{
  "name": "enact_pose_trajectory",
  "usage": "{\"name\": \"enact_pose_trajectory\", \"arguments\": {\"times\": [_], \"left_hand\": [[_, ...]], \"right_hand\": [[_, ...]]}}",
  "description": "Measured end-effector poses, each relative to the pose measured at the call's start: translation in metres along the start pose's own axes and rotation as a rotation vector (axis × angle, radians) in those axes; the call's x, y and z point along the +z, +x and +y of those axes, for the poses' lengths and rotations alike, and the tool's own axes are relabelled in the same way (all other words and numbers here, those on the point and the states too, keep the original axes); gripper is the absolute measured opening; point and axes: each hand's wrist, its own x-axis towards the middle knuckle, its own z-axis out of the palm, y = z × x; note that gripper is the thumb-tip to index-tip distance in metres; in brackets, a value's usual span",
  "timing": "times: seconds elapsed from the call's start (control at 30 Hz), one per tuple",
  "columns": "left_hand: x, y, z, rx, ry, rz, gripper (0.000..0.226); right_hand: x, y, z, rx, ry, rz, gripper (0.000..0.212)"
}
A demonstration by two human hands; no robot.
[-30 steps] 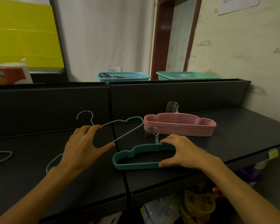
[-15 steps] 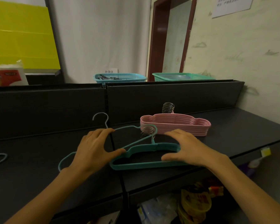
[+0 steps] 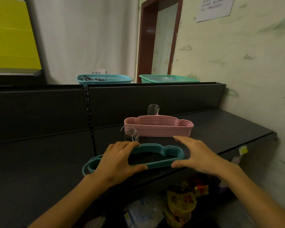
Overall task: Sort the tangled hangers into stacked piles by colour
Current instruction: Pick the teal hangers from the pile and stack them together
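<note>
Between my hands the teal hanger stack (image 3: 156, 155) lies, pink stack (image 3: 158, 126) just beyond; my left hand (image 3: 120, 159) grips its left end, my right hand (image 3: 199, 156) is spread against its right end; squeezing unevenly could skew the pile or snag the hooks (image 3: 132, 134)

The teal hangers (image 3: 156, 162) and the pink hangers (image 3: 158, 127) look like matt plastic with a fine ribbed stack of edges, and their hooks (image 3: 132, 134) are thin bright metal wire that catches the light. The shelf (image 3: 220, 127) carrying them is dark, smooth and matt, like painted metal or laminate, with a slotted metal strip (image 3: 89, 112) up its back panel. Behind it, the blue basket (image 3: 104, 79) and green basket (image 3: 168, 79) are slightly glossy perforated plastic, and the paper notice (image 3: 215, 7) hangs on a rough, scuffed wall.
</note>
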Motion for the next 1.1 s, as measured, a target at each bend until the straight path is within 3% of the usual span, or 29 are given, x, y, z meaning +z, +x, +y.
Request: {"name": "enact_pose_trajectory", "arguments": {"times": [0.23, 0.5, 0.9, 1.1], "left_hand": [[0.003, 0.009, 0.006, -0.001, 0.026, -0.028, 0.079], [0.004, 0.012, 0.004, -0.016, 0.029, -0.05, 0.084], [-0.013, -0.02, -0.033, -0.132, 0.024, -0.132, 0.116], [-0.018, -0.04, -0.057, -0.185, -0.224, -0.155, 0.083]], "right_hand": [[0.007, 0.006, 0.008, 0.011, 0.03, -0.02, 0.099], [0.012, 0.012, 0.01, -0.004, 0.045, -0.026, 0.089], [0.012, 0.023, 0.005, -0.019, -0.002, -0.093, 0.096], [0.018, 0.032, 0.001, -0.028, -0.033, -0.13, 0.096]]}}
